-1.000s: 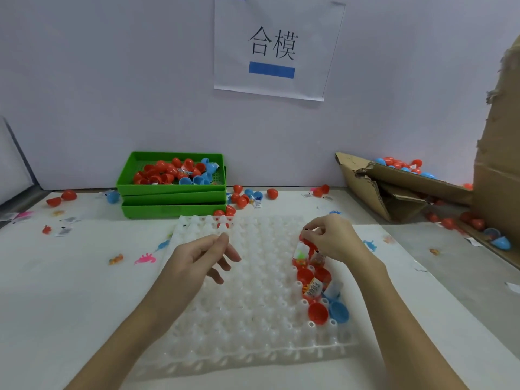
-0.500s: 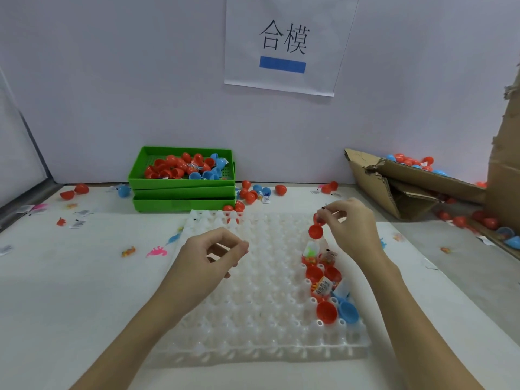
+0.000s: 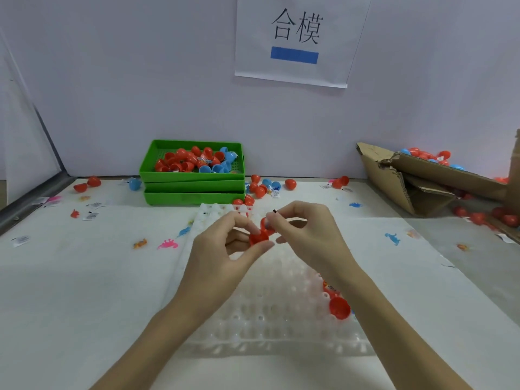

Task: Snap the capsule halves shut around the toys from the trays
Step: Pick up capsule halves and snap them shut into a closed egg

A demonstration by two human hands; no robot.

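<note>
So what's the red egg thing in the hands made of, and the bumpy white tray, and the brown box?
The red capsule looks like smooth, shiny plastic. The bumpy white tray seems thin, see-through moulded plastic; the table shows faintly through it. The brown box is cardboard: dull, creased, with torn edges.

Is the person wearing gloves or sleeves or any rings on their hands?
No gloves. Both the left hand and the right hand are bare, and both forearms are bare right down to the bottom of the picture, so no sleeves show. No rings, watch or bracelets can be seen. One fingertip of the right hand has a small dark mark; it is too small to tell what it is.
</note>
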